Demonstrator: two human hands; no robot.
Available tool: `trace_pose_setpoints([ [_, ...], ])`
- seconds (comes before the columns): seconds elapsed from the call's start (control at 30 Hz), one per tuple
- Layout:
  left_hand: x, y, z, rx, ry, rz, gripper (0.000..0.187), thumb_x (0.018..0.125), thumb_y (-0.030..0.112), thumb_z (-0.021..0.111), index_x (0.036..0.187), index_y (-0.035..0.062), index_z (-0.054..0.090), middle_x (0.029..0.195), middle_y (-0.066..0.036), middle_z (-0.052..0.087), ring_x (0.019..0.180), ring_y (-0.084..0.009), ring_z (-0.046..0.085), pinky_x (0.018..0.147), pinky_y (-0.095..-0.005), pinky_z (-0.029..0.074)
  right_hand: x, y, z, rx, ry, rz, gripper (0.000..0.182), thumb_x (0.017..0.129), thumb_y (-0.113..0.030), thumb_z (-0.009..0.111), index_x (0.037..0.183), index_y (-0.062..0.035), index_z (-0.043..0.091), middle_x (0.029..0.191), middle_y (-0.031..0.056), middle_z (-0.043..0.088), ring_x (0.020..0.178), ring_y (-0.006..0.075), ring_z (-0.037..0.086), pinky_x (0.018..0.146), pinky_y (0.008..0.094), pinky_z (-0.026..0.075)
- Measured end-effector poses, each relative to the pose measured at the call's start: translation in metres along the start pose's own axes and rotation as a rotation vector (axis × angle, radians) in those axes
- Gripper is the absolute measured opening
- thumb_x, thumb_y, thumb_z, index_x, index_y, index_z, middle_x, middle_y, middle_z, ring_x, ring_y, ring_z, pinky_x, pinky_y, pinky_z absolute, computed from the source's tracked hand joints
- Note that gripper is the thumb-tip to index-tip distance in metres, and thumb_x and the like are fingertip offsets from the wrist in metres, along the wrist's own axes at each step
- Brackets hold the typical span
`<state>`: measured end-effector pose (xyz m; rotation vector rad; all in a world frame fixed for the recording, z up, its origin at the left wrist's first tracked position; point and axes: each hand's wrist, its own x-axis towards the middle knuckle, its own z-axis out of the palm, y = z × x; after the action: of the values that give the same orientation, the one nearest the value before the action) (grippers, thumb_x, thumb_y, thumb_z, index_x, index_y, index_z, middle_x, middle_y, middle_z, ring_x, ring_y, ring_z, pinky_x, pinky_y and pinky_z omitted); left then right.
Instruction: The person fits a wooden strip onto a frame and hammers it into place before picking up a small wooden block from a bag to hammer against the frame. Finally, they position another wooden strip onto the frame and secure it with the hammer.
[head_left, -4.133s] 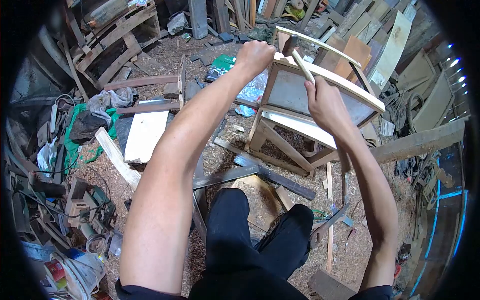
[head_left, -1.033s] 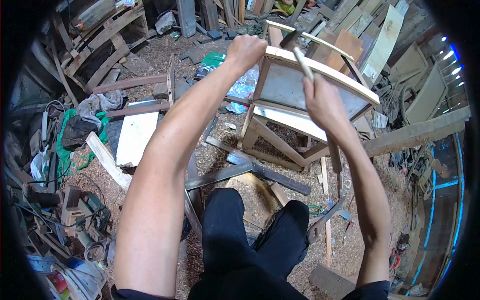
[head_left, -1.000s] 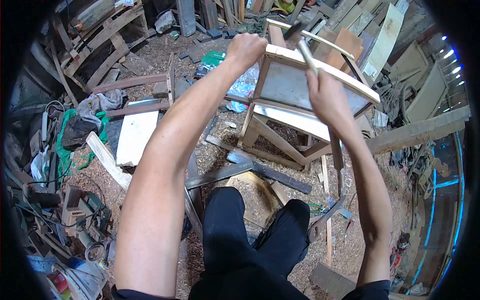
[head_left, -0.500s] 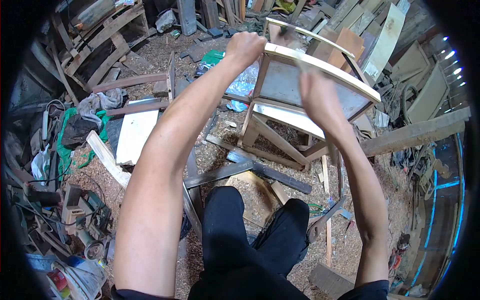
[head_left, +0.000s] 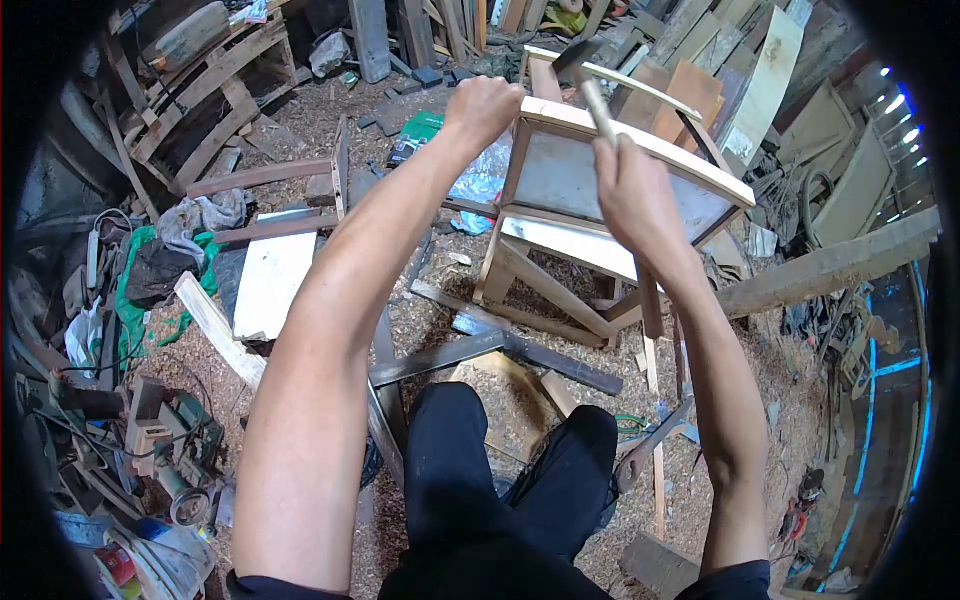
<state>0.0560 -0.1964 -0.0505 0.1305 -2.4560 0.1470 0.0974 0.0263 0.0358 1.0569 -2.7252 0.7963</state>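
A wooden frame with a pale strip along its top edge (head_left: 660,151) and a grey panel (head_left: 575,172) stands in front of me. My left hand (head_left: 485,108) is closed around the left end of that top edge. In my right hand (head_left: 635,190) is the handle of a hammer (head_left: 597,105), held above the strip with its dark head raised beyond it. Whether the left fingers also pinch anything small is hidden.
A handsaw (head_left: 645,445) lies by my right knee. Dark wooden bars (head_left: 565,362) cross the shavings-covered floor. A white board (head_left: 272,285) lies at the left, and a thick beam (head_left: 840,265) juts in from the right. Power tools (head_left: 175,440) sit at the lower left.
The hammer and right hand, blurred before, now show clearly, with the hammer head more visible above the strip. My left hand and the frame have shifted slightly left in view.
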Motion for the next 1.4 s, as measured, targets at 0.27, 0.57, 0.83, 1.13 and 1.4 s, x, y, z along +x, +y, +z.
trace_pose_setpoints([
  [0.27, 0.000, -0.003, 0.002, 0.011, 0.014, 0.020, 0.014, 0.080, 0.012, 0.057, 0.074, 0.0114, 0.070, 0.077, -0.013, 0.069, 0.073, -0.0280, 0.070, 0.060, -0.0378, 0.057, 0.000, 0.027, 0.021, -0.096, -0.028, -0.026, 0.034, 0.097, -0.023, 0.042, 0.091, 0.0082, 0.052, 0.072, 0.0363, 0.057, 0.076, 0.0530, 0.058, 0.071, 0.0561, 0.046],
  [0.57, -0.001, -0.006, 0.006, -0.030, 0.036, 0.034, 0.007, 0.079, 0.008, 0.058, 0.076, 0.0071, 0.064, 0.073, -0.015, 0.067, 0.072, -0.0312, 0.068, 0.058, -0.0403, 0.055, -0.005, 0.024, 0.030, -0.086, -0.060, -0.007, 0.035, 0.096, -0.025, 0.042, 0.093, 0.0078, 0.054, 0.075, 0.0350, 0.058, 0.078, 0.0531, 0.058, 0.074, 0.0563, 0.045],
  [0.83, -0.002, -0.006, 0.006, -0.006, 0.051, 0.050, 0.006, 0.079, 0.010, 0.060, 0.077, 0.0067, 0.064, 0.074, -0.015, 0.067, 0.072, -0.0314, 0.068, 0.058, -0.0403, 0.055, -0.007, -0.002, 0.005, 0.211, 0.197, 0.107, 0.034, 0.096, -0.025, 0.043, 0.093, 0.0077, 0.053, 0.077, 0.0350, 0.059, 0.080, 0.0508, 0.058, 0.071, 0.0573, 0.044],
  [1.13, 0.000, -0.002, 0.001, 0.027, 0.018, 0.006, 0.013, 0.081, 0.013, 0.058, 0.075, 0.0116, 0.070, 0.077, -0.012, 0.070, 0.073, -0.0274, 0.070, 0.061, -0.0373, 0.057, 0.009, 0.023, -0.019, -0.097, -0.011, 0.074, 0.042, 0.100, -0.035, 0.041, 0.084, 0.0024, 0.054, 0.063, 0.0074, 0.054, 0.056, 0.0177, 0.052, 0.054, 0.0382, 0.044],
  [1.4, 0.002, -0.003, 0.000, -0.026, 0.038, 0.016, 0.009, 0.079, 0.010, 0.058, 0.075, 0.0074, 0.065, 0.073, -0.015, 0.067, 0.070, -0.0306, 0.069, 0.058, -0.0407, 0.056, 0.002, 0.030, -0.019, -0.019, 0.070, -0.002, 0.031, 0.095, -0.027, 0.049, 0.095, 0.0034, 0.055, 0.075, 0.0279, 0.060, 0.074, 0.0450, 0.060, 0.068, 0.0497, 0.045],
])
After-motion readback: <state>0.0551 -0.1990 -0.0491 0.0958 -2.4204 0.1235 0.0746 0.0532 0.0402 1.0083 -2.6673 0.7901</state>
